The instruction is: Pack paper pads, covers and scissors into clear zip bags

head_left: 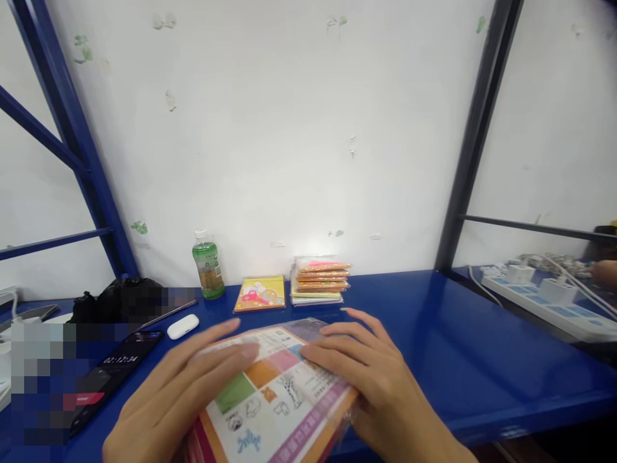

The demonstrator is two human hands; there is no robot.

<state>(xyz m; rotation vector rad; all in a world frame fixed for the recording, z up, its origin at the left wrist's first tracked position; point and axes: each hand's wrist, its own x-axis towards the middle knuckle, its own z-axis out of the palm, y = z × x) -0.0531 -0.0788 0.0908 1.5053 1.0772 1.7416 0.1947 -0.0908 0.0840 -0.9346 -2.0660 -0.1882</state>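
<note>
Holding side, left hand (178, 386): fingers a little apart, laid across the packet's top face; thumb hidden, closure impossible to tell.
Right hand (373, 373): fingers spread, some tips on the far-right part of the same face; thumb out of sight, closure likewise unclear.
Packet (270, 392): between both hands, clear-wrapped, orange-edged, printed with coloured squares, line drawings and a purple band.
Yellow booklet (260, 294): flat beyond the packet, pink scissors pictured on the cover.
Booklet stack (321, 283): just right of the yellow booklet, near the wall (270, 128).
Green bottle (209, 267): upright, left of the yellow booklet.
White case (183, 326): near the phone (116, 366), on the blue table (434, 334).
Power strip (535, 299): far right, plugs inserted.
</note>
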